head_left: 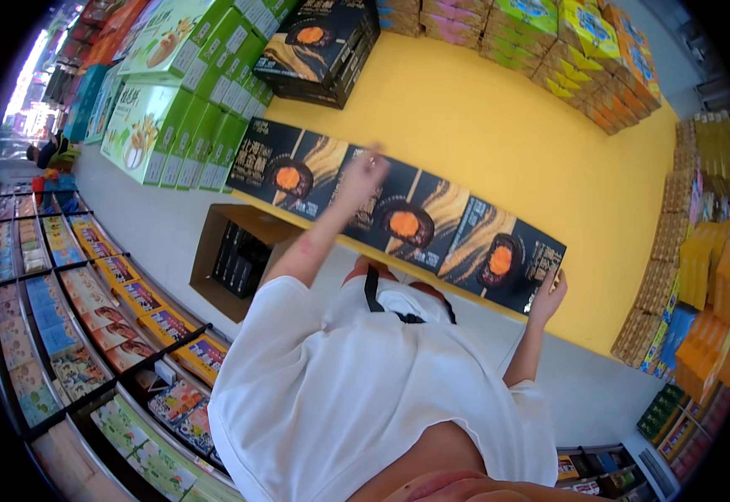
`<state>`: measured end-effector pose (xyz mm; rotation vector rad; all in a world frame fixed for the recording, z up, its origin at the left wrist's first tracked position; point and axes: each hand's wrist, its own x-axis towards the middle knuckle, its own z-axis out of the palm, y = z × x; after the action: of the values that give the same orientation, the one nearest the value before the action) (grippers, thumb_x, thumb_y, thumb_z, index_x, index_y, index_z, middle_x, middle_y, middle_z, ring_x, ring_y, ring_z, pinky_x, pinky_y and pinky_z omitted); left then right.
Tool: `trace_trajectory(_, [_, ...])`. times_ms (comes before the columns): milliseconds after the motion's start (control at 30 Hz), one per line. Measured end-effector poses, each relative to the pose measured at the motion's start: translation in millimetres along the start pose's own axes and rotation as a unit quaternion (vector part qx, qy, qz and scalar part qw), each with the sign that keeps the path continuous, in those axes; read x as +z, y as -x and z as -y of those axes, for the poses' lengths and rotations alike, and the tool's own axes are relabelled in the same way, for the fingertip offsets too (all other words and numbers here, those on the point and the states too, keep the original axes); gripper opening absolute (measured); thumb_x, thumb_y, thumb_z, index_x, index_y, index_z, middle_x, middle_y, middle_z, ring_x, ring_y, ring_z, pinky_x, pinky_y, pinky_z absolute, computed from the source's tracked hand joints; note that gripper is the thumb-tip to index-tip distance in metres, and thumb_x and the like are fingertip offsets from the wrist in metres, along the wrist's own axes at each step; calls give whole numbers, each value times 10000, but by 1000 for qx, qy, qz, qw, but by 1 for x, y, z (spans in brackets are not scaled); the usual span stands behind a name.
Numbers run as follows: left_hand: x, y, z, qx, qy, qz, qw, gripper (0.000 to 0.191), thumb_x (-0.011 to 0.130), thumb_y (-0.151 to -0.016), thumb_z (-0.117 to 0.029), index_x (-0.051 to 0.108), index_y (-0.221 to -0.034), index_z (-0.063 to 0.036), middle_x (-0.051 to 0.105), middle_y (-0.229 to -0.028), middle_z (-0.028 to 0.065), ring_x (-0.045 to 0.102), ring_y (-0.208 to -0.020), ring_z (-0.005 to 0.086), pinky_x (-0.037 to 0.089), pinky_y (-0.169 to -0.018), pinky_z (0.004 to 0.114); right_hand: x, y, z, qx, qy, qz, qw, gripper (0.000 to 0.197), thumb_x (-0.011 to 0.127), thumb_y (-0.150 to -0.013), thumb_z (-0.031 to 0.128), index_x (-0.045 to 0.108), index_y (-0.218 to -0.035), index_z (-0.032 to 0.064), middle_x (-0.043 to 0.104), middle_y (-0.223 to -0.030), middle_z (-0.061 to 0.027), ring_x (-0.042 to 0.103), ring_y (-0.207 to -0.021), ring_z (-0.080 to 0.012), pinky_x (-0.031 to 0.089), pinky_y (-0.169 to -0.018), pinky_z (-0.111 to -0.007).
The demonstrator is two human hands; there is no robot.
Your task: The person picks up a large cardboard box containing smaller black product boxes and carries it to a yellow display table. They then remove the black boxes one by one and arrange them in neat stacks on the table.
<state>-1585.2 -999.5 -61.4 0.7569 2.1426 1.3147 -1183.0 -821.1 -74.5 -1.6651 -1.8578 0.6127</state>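
Note:
A row of three black gift boxes with gold swirls and pictures of an orange-filled pastry lies along the near edge of a yellow display table (484,132). My left hand (368,174), blurred, is over the joint between the left box (288,179) and the middle box (407,224). Its fingers look partly curled; whether it touches a box is unclear. At the far end of the right box (500,258), my right hand (547,296) grips the outer corner, fingertips on the edge. The right box's print faces a different way from the others.
A stack of matching black boxes (314,53) stands behind the row. Green-and-white boxes (170,119) are piled at left. An open carton (205,263) with black boxes inside sits below the table. Snack packs (584,69) line the back; shelving (114,320) runs along the left.

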Motion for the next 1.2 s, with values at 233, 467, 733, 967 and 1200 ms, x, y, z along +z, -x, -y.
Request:
trace_trajectory(233, [-157, -214, 45, -276, 426, -169, 845, 738, 600, -713, -504, 342, -1249, -66, 340, -1258, 150, 298, -1174, 277, 294, -920, 448, 173, 30, 221, -39, -255, 282, 924, 219, 513, -837, 149, 545, -1017, 29, 546, -960, -70, 516, -860, -139, 407, -775, -252])
trace_trajectory(467, [-189, -268, 148, -196, 512, -109, 829, 282, 533, -822, -207, 512, -1036, -24, 537, -1060, 125, 507, -967, 265, 406, -852, 405, 232, 68, 283, -83, -327, 361, 870, 204, 538, -813, 130, 551, -988, 25, 523, -892, -82, 521, -734, -151, 431, -651, -249])
trace_trajectory(733, [-124, -165, 44, -210, 530, -31, 821, 264, 543, -807, -180, 508, -991, 7, 549, -988, 125, 510, -944, 238, 398, -866, 368, 161, 8, 217, 137, -449, 279, 837, 285, 511, -847, 210, 530, -1059, 21, 566, -952, -69, 526, -849, -115, 419, -755, -246])
trace_trajectory(967, [99, -47, -84, -218, 372, 221, 875, 345, 591, -763, -120, 459, -1065, -18, 539, -961, 74, 530, -842, 182, 438, -727, 332, 53, -55, 119, 253, -646, 117, 710, 712, 482, -845, 355, 31, -1345, 126, 394, -1193, -123, 461, -1033, -237, 410, -823, -332])
trace_trajectory(1200, [349, 58, -145, -142, 152, 405, 890, 715, 655, -719, -163, 212, -1215, 99, 451, -1094, 185, 489, -962, 214, 410, -794, 281, -71, -82, -86, 248, -610, -206, 724, 769, 619, -750, 94, 93, -1310, 59, 355, -1217, -130, 409, -1081, -223, 367, -893, -313])
